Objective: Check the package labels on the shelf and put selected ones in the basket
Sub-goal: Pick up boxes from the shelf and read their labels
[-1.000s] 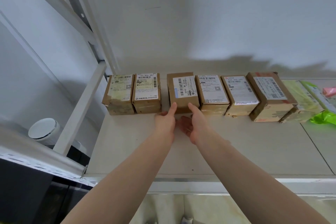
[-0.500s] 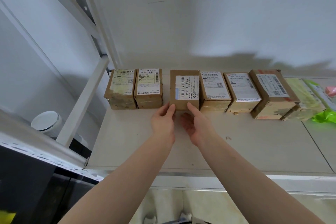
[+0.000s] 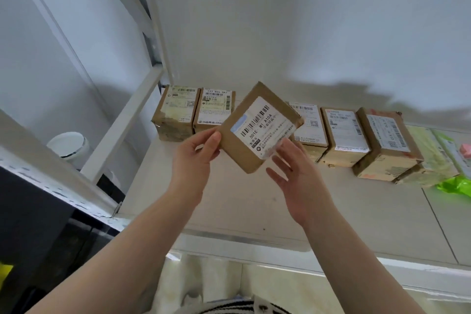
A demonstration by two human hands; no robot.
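A brown cardboard package (image 3: 237,145) with a white barcode label hangs tilted above the shelf (image 3: 229,199), its label facing me. My left hand (image 3: 195,155) pinches its left corner. My right hand (image 3: 293,173) holds its lower right edge, thumb on the label. On the shelf behind stand a row of labelled boxes: two at the left (image 3: 175,112) (image 3: 214,109), and three more at the right (image 3: 309,125) (image 3: 344,135) (image 3: 384,140). No basket shows clearly.
A white shelf upright and slanted brace (image 3: 122,125) rise at the left. A white round lidded bin (image 3: 67,145) sits beyond them. Pale green and bright green bags (image 3: 453,183) lie at the far right. A striped object (image 3: 229,307) shows at the bottom edge.
Both hands took hold of the third box in the row, lifted it off the shelf and tilted it toward me. A gap is left in the row.
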